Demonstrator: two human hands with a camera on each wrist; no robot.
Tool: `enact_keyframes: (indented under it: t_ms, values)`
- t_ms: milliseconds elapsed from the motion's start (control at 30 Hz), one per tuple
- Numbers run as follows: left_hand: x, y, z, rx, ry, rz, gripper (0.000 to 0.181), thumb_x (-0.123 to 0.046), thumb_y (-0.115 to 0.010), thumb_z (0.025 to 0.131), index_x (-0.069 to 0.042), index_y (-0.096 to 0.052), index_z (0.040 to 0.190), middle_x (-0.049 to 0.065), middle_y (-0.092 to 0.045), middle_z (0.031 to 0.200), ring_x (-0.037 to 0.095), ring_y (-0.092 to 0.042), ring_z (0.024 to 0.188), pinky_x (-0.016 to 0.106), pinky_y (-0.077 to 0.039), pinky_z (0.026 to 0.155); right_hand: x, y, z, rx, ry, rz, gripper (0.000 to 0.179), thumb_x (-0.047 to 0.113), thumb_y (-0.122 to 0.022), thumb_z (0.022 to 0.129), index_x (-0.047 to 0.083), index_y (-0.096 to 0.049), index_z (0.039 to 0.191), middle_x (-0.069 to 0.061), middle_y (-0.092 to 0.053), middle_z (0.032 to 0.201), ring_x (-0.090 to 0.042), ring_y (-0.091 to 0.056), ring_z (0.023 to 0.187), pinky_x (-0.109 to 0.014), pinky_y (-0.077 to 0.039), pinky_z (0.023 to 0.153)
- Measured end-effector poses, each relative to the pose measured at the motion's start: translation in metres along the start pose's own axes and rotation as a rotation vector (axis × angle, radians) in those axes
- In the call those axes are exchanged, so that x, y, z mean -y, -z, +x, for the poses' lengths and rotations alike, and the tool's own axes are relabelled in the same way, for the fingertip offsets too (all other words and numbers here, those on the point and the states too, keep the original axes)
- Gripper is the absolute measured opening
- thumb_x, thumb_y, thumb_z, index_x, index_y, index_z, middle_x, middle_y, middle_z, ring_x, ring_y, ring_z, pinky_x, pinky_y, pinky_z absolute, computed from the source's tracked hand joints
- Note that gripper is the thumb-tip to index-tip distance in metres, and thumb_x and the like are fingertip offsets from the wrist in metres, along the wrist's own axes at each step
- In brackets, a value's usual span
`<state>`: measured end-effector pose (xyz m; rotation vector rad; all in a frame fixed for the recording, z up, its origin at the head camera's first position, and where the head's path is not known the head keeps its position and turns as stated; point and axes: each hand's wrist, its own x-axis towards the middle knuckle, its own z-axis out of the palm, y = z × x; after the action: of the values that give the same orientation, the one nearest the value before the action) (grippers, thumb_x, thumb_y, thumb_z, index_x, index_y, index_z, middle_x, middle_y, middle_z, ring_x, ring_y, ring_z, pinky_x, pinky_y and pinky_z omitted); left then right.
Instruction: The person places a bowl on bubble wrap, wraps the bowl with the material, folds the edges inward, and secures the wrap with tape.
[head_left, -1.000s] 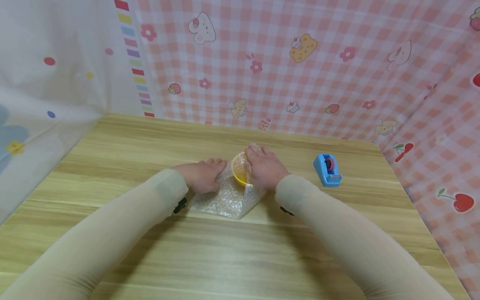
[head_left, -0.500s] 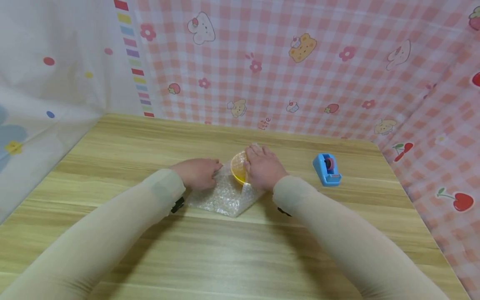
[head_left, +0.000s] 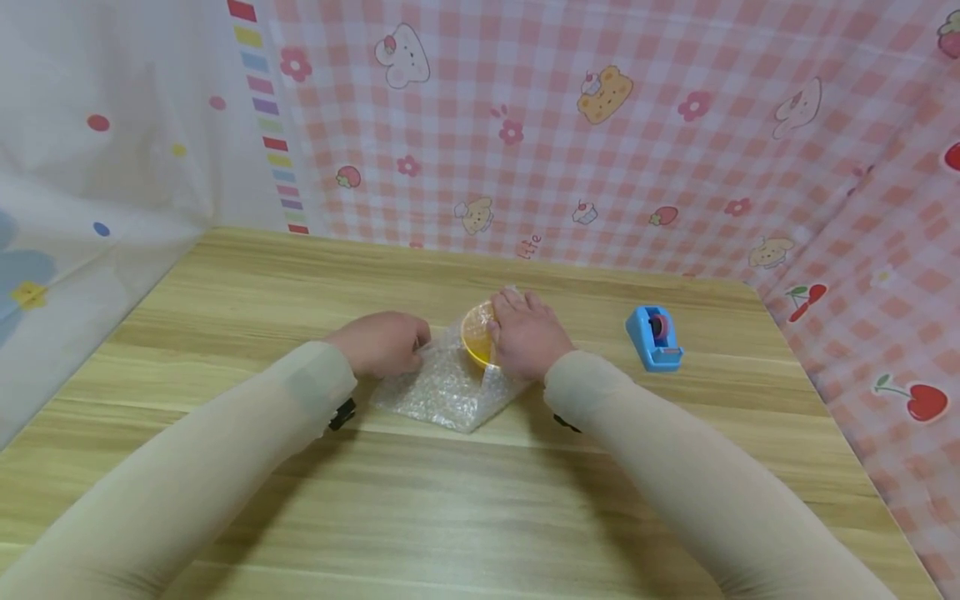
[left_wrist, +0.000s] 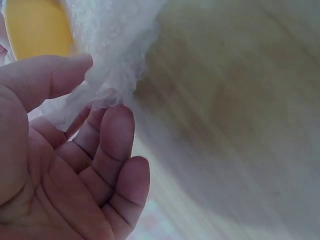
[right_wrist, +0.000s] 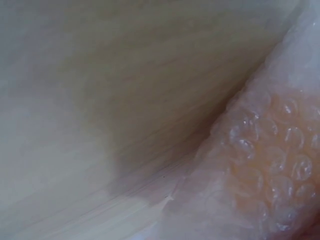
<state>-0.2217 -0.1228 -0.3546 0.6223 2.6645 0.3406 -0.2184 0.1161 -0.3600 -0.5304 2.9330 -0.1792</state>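
Note:
A yellow bowl (head_left: 477, 333) lies on a sheet of bubble wrap (head_left: 442, 392), its right part under a fold of the wrap and my right hand. That right hand (head_left: 531, 335) presses on the fold with its fingers stretched forward. In the right wrist view, bubble wrap (right_wrist: 270, 165) covers something orange at the right edge; the hand itself hardly shows. At the sheet's left edge, my left hand (head_left: 382, 342) pinches the bubble wrap. The left wrist view has the left thumb and fingers around a crumpled edge of the wrap (left_wrist: 117, 65), with the yellow bowl (left_wrist: 37, 27) beyond.
A blue tape dispenser (head_left: 656, 340) with a small roll stands to the right of the right hand. Behind the wooden table (head_left: 450, 517) hangs a pink checked cloth (head_left: 525, 167), and a white cloth (head_left: 112, 167) borders the left.
My left hand has gone from lying flat with straight fingers to curling around the bubble wrap's edge, and has shifted a little left. The right hand stays on the fold over the bowl.

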Motion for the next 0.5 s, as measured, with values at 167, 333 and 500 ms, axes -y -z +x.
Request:
enact_keyframes:
  t_ms: [167,333,500]
  values:
    - [0.005,-0.002,-0.004,0.016,0.011,0.000,0.027,-0.018,-0.068,0.099,-0.011,-0.069,0.125,0.005,-0.075,0.117,0.019,-0.068,0.096,0.042,-0.058,0.091,0.000,-0.002,0.002,0.011,-0.021,-0.005,0.063,0.039,-0.029,0.115,0.005,-0.021,0.168,-0.012,-0.019,0.177,-0.031,-0.014,0.165,-0.055,-0.013,0.133]
    - [0.007,0.000,-0.009,0.039,0.024,-0.027,0.028,-0.021,-0.071,0.096,-0.011,-0.068,0.122,0.003,-0.073,0.109,0.019,-0.066,0.092,0.039,-0.057,0.085,0.001,-0.001,0.002,0.023,-0.033,0.000,0.064,0.039,-0.028,0.115,0.004,-0.020,0.168,-0.013,-0.017,0.177,-0.032,-0.013,0.165,-0.055,-0.012,0.133]
    - [0.009,0.001,-0.013,0.057,0.032,-0.028,0.024,-0.024,-0.072,0.094,-0.011,-0.067,0.114,0.002,-0.070,0.098,0.019,-0.062,0.083,0.034,-0.052,0.072,0.002,0.000,0.000,0.029,-0.036,0.006,0.064,0.039,-0.028,0.115,0.005,-0.019,0.168,-0.012,-0.016,0.178,-0.030,-0.012,0.165,-0.054,-0.011,0.134]
